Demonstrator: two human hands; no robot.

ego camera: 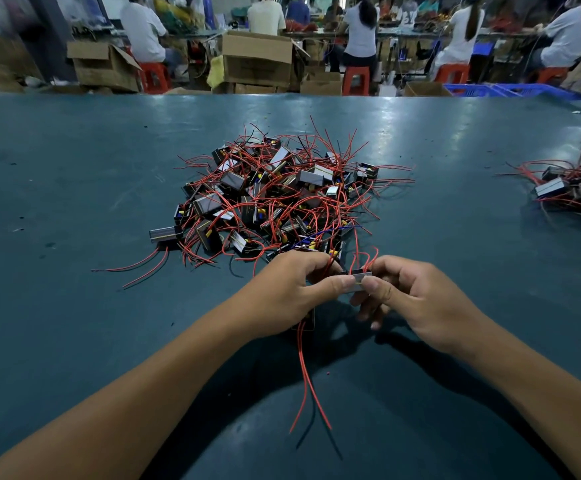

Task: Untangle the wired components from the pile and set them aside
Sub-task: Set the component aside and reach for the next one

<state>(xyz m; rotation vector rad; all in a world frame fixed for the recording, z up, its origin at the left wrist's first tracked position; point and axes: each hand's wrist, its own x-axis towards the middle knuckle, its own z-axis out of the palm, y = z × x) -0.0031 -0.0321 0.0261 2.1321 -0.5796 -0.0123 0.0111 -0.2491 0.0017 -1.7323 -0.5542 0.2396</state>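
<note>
Beyond the counter's [74,174] far edge stand open cardboard boxes [257,58], red stools [355,80], a blue crate [510,90] and seated workers [361,32].

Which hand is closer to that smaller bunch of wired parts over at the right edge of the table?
The right hand. The smaller bunch lies farther back and off to its right. The left hand sits on the other side of the held component, so farther away.

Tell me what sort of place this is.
Likely an electronics assembly workshop. A tangled pile of small black components with red wires lies on a wide teal worktable, people in white shirts on red plastic stools work at benches behind, and open brown cardboard boxes stand about.
</note>
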